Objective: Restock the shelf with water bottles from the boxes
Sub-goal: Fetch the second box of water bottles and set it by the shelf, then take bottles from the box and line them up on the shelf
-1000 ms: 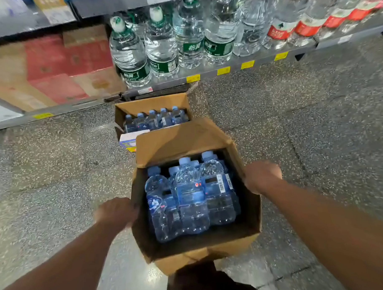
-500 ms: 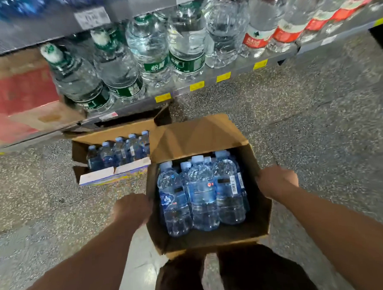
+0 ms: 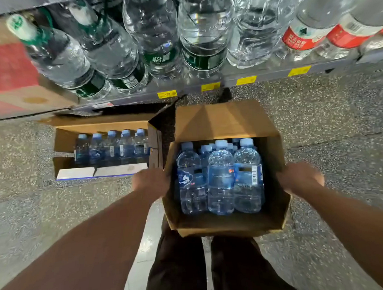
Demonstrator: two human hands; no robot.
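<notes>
An open cardboard box (image 3: 228,227) of small blue-capped bottles (image 3: 220,178) is held up, gripped at its left wall by the left hand (image 3: 150,184) and at its right wall by the right hand (image 3: 300,178). Beyond, a second box (image 3: 103,126) is seen on the floor (image 3: 316,129) under the shelf (image 3: 270,76), on which large bottles (image 3: 202,36) are lined up

- The light is dim and cool; the floor (image 3: 326,129) beyond the fingers (image 3: 161,178) looks grey and grainy.
- White glare sparkles on the shelf bottles (image 3: 204,31) far above the fingers, and a pale sheen lies on the floor below the left hand (image 3: 150,183).
- The box (image 3: 224,122) gripped between the fingers is shadowed inside; its bottles (image 3: 220,176) catch a blue gleam.
- Motion blur smears the right hand (image 3: 300,178) and the shelf bottles, worst at upper left.
- Wide-angle distortion fans those bottles outward, bends the shelf (image 3: 270,77) and stretches both forearms.
</notes>
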